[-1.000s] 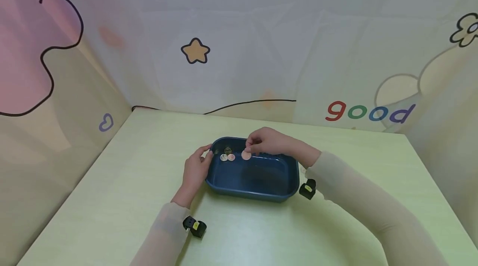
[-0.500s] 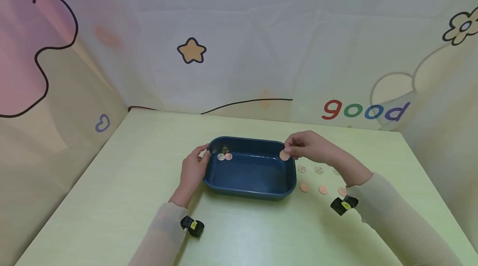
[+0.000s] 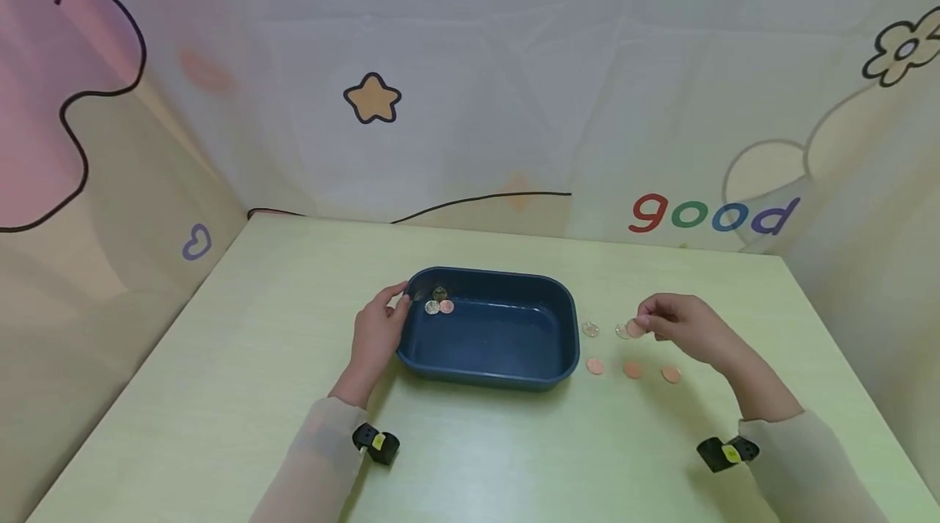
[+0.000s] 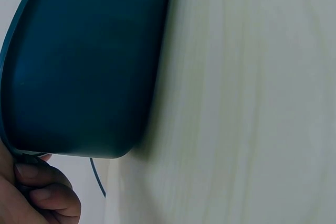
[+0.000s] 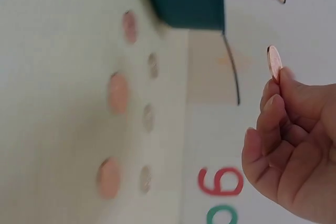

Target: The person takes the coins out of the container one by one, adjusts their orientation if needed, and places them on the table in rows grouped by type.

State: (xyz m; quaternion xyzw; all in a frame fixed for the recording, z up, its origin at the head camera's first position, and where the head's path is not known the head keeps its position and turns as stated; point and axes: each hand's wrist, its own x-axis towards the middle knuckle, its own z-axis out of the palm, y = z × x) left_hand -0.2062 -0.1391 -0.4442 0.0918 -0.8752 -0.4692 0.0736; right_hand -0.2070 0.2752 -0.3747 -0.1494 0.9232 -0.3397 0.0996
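My left hand (image 3: 374,337) grips the left end of a dark blue tray (image 3: 492,347) by its rim. In the left wrist view its curled fingers (image 4: 50,192) sit at the tray's corner. Inside, near the back left corner, lie a silver coin (image 3: 432,308), a copper coin (image 3: 446,307) and a darker gold coin (image 3: 440,293). Right of the tray, my right hand (image 3: 683,327) pinches another copper coin (image 5: 274,62) between thumb and fingertips, held above the table. It hangs over the back row of coins and hides part of that row in the head view.
On the table right of the tray lie two rows: silver coins (image 3: 591,330) behind, copper coins (image 3: 632,370) in front. The right wrist view shows three in each. A printed curtain (image 3: 470,99) borders the table (image 3: 485,458) at the back and sides.
My right hand has carried the copper coin from over the tray rightward, past the tray's right rim, to above the loose coins. My left hand keeps its hold on the tray.
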